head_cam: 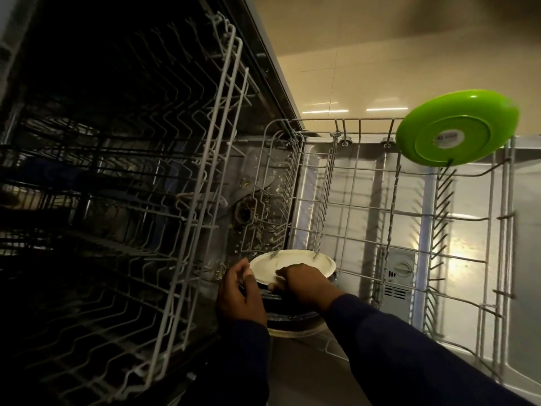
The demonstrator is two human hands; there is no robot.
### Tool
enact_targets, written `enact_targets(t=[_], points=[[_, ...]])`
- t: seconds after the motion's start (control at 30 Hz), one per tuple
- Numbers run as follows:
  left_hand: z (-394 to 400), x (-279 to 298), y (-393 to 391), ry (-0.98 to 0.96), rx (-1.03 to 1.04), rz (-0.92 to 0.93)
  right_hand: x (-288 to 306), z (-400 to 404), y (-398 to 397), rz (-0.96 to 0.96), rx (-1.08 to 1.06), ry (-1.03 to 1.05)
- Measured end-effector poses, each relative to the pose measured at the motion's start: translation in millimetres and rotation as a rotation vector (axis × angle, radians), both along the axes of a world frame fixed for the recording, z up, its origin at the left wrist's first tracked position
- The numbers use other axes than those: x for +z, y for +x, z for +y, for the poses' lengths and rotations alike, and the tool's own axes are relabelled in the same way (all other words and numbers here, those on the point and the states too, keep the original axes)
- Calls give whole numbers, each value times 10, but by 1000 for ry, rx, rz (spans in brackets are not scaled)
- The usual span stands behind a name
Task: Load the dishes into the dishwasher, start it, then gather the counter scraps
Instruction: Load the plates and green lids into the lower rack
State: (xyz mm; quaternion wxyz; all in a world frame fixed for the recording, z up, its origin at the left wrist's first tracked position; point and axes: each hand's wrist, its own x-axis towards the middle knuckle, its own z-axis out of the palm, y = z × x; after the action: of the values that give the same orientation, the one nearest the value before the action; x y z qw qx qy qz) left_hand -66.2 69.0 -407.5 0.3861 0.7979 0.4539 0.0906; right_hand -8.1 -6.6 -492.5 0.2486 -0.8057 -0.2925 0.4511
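A white plate (292, 263) sits low in the pulled-out lower rack (363, 200) of the open dishwasher, on top of dark round dishes (289, 316). My right hand (303, 284) grips the plate's near edge, fingers curled over it. At the plate's left rim, my left hand (240, 294) holds on with thumb and curled fingers. A green plate (456, 127) stands on edge between tines at the far end of the same rack, underside toward me.
The grey wire upper rack (187, 177) juts out on the left above the dark tub. Food bits lie on the tub floor around the spray arm (248, 186). The open door's detergent cup (398, 271) shows under the lower rack. Beige floor tiles lie beyond.
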Motion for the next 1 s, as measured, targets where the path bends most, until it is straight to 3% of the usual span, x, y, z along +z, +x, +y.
enact_targets(t=[0.23,0.43,0.67,0.73,0.83,1.0], points=[[-48,89,14,39,-26,68,106,-160,23,52,-192,16],[-252,429,121,54,-119,95,462,-387,185,-34,-169,34],[-611,1512,288,48,-131,-36,1751,-608,400,-216,-110,89],[-706,2087,171,113,-141,-86,2395,-666,342,-276,-96,158],[-874,2381,248,182,-147,-153,2758,-724,446,-322,-199,287],[-894,3444,-260,277,-84,-263,4046,-623,160,-395,-255,574]])
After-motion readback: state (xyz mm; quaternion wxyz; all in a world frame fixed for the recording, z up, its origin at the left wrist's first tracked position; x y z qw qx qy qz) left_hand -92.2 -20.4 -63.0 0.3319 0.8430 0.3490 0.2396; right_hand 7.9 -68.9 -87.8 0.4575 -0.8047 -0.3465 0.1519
